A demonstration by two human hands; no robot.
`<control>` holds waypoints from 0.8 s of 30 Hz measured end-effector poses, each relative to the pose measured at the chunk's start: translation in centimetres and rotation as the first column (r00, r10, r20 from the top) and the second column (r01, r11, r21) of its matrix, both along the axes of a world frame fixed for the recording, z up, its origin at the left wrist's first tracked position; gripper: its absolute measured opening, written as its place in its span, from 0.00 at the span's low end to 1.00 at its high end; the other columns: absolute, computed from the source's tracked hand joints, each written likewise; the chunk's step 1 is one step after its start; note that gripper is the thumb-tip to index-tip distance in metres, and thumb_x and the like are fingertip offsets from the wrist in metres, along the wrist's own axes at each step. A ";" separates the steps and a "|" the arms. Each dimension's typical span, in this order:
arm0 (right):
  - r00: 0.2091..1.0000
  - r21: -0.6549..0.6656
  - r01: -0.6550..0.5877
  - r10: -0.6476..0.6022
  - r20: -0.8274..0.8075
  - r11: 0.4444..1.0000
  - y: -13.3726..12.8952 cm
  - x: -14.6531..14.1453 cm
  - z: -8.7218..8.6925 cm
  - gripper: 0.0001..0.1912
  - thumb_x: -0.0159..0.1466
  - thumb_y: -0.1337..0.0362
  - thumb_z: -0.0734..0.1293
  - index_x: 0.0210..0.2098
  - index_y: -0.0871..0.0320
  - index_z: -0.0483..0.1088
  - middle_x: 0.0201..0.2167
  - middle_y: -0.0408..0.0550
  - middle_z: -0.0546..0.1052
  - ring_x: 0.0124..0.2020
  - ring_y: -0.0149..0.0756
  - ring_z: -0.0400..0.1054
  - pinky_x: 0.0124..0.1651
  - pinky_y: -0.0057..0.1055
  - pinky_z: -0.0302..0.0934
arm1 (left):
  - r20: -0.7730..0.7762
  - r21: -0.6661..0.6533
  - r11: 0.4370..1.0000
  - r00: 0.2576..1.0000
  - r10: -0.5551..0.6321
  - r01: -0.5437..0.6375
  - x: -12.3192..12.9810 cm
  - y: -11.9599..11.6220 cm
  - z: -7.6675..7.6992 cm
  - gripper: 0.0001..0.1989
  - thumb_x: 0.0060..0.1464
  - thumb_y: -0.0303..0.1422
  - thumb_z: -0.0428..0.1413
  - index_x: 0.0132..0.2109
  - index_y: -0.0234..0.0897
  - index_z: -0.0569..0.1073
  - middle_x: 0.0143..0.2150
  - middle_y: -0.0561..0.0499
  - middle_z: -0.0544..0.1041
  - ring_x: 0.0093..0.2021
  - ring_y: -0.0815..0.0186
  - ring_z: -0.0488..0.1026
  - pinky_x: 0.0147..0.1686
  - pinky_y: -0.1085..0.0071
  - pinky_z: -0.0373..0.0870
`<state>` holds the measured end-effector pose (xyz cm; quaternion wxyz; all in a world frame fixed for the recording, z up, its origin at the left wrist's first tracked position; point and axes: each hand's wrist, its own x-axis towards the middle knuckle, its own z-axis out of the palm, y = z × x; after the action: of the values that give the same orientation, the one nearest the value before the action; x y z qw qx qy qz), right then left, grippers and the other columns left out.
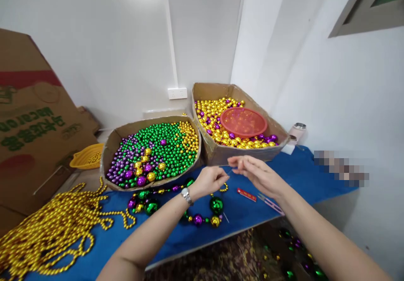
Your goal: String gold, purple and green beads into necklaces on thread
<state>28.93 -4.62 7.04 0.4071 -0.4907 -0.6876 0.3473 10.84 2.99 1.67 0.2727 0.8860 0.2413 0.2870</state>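
My left hand (210,181), with a watch (186,195) on the wrist, is closed in a pinch above the blue table. Close on its right, my right hand (254,171) has its thumb and fingertips drawn together. A faint thin strand seems to run between the fingertips, too fine to name. Below my hands lies a bead necklace (216,205) of big and small green, purple and gold beads, partly hidden by my left forearm. A thin white stick (226,218) sits at its right end. A red packet (246,194) and pink-handled snips (271,204) lie under my right hand.
Behind stand a carton of small beads (104,163) and a carton of gold and purple beads (217,152) with a red basket (243,122). Gold bead strands (47,230) heap at left, near a yellow basket (83,158) and large carton (28,125). A bottle (298,132) stands right.
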 end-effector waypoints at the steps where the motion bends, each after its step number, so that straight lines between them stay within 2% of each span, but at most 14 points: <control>1: 0.987 -0.004 0.026 -0.026 -0.158 1.000 0.2 -1.0 0.1 0.21 0.66 0.46 0.51 0.33 0.55 0.61 0.46 0.51 0.71 0.45 0.35 0.67 0.44 0.33 0.63 | -0.009 0.032 0.999 1.000 0.003 -0.002 0.2 -0.1 0.4 0.13 0.57 0.34 0.50 0.29 0.35 0.76 0.25 0.51 0.75 0.24 0.69 0.68 0.26 0.75 0.59; 3: 0.898 -0.027 0.068 -0.073 -0.433 0.997 0.7 -2.8 0.4 0.16 0.63 0.47 0.57 0.32 0.54 0.59 0.35 0.45 0.72 0.37 0.31 0.68 0.42 0.32 0.64 | -0.032 0.080 0.997 0.999 0.017 -0.014 0.6 -0.2 1.0 0.13 0.57 0.33 0.50 0.27 0.35 0.75 0.23 0.52 0.74 0.23 0.69 0.67 0.25 0.75 0.57; 5: 0.820 -0.045 0.095 -0.104 -0.563 0.994 1.4 -4.0 1.3 0.15 0.62 0.50 0.61 0.30 0.54 0.58 0.23 0.37 0.65 0.25 0.27 0.63 0.34 0.27 0.62 | -0.054 0.103 0.994 0.998 0.029 -0.023 0.7 -0.2 1.5 0.13 0.56 0.32 0.51 0.27 0.35 0.74 0.23 0.52 0.73 0.23 0.70 0.66 0.24 0.75 0.56; 7: 0.807 -0.039 0.114 -0.115 -0.580 0.993 2.0 -4.6 2.6 0.15 0.61 0.52 0.62 0.27 0.55 0.58 0.18 0.33 0.56 0.18 0.23 0.54 0.25 0.22 0.56 | -0.062 0.099 0.995 0.998 0.030 -0.023 0.7 -0.2 2.1 0.11 0.55 0.33 0.52 0.28 0.34 0.75 0.24 0.52 0.74 0.23 0.70 0.67 0.25 0.76 0.57; 9: 0.787 -0.026 0.141 -0.128 -0.604 0.990 2.5 -4.8 4.2 0.15 0.60 0.54 0.64 0.25 0.56 0.57 0.17 0.32 0.53 0.16 0.22 0.47 0.20 0.19 0.47 | -0.053 0.085 0.996 0.998 0.022 -0.017 0.6 -0.2 2.8 0.11 0.55 0.34 0.53 0.30 0.34 0.76 0.25 0.52 0.75 0.24 0.70 0.67 0.25 0.76 0.58; 11: 0.773 -0.008 0.175 -0.142 -0.618 0.985 2.7 -4.9 5.9 0.14 0.59 0.57 0.65 0.24 0.56 0.57 0.17 0.32 0.52 0.16 0.21 0.44 0.18 0.19 0.41 | -0.032 0.068 0.998 0.999 0.010 -0.007 0.4 -0.1 3.7 0.11 0.55 0.34 0.53 0.31 0.34 0.76 0.25 0.52 0.75 0.24 0.70 0.68 0.25 0.76 0.58; 15: 0.772 0.030 0.213 -0.149 -0.618 0.977 2.8 -5.4 8.5 0.13 0.59 0.61 0.64 0.22 0.56 0.56 0.16 0.32 0.51 0.15 0.22 0.42 0.17 0.21 0.37 | 0.034 0.002 1.000 0.999 -0.029 0.029 -0.1 0.0 5.2 0.12 0.56 0.35 0.52 0.31 0.32 0.77 0.24 0.51 0.76 0.23 0.71 0.67 0.24 0.77 0.59; 17: 0.845 0.122 0.229 -0.135 -0.517 0.966 2.8 -5.6 9.0 0.13 0.62 0.61 0.59 0.23 0.55 0.54 0.17 0.32 0.50 0.15 0.23 0.41 0.18 0.22 0.38 | 0.068 -0.024 0.999 0.997 -0.033 0.035 -0.5 0.0 5.5 0.13 0.55 0.35 0.52 0.32 0.32 0.77 0.25 0.51 0.76 0.23 0.71 0.67 0.25 0.77 0.59; 19: 0.966 0.295 0.178 -0.110 -0.233 0.939 3.0 -5.9 9.1 0.14 0.67 0.60 0.51 0.25 0.54 0.53 0.18 0.33 0.50 0.16 0.24 0.42 0.19 0.22 0.40 | 0.087 -0.065 0.997 0.996 -0.032 0.038 -0.8 0.0 5.2 0.12 0.55 0.35 0.53 0.32 0.31 0.76 0.26 0.51 0.76 0.24 0.71 0.67 0.25 0.77 0.60; 20: 0.994 0.366 0.109 -0.094 -0.058 0.924 3.1 -6.1 9.0 0.15 0.68 0.60 0.49 0.25 0.55 0.54 0.18 0.34 0.52 0.17 0.24 0.44 0.21 0.22 0.42 | 0.088 -0.102 0.994 0.995 -0.040 0.049 -0.9 -0.1 4.9 0.12 0.55 0.35 0.53 0.31 0.31 0.76 0.25 0.51 0.76 0.24 0.71 0.67 0.25 0.77 0.60; 22: 0.970 0.405 -0.072 -0.032 0.243 0.911 3.5 -6.7 8.9 0.15 0.67 0.61 0.51 0.25 0.56 0.57 0.19 0.36 0.57 0.20 0.25 0.50 0.24 0.23 0.46 | 0.085 -0.199 0.977 0.994 -0.064 0.080 -1.1 -0.5 3.9 0.14 0.54 0.37 0.53 0.29 0.30 0.75 0.23 0.52 0.74 0.23 0.72 0.65 0.24 0.77 0.59; 24: 0.905 0.356 -0.223 0.057 0.421 0.908 4.2 -7.7 8.8 0.13 0.63 0.64 0.59 0.22 0.58 0.60 0.20 0.38 0.62 0.22 0.25 0.54 0.27 0.24 0.48 | 0.080 -0.296 0.948 0.992 -0.095 0.114 -1.0 -0.9 2.8 0.15 0.53 0.39 0.54 0.26 0.30 0.74 0.21 0.52 0.71 0.21 0.72 0.63 0.22 0.77 0.58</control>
<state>21.21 -0.46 15.87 0.3216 -0.4071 -0.8462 0.1221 9.85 2.05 4.47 0.4266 0.8361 0.2259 0.2606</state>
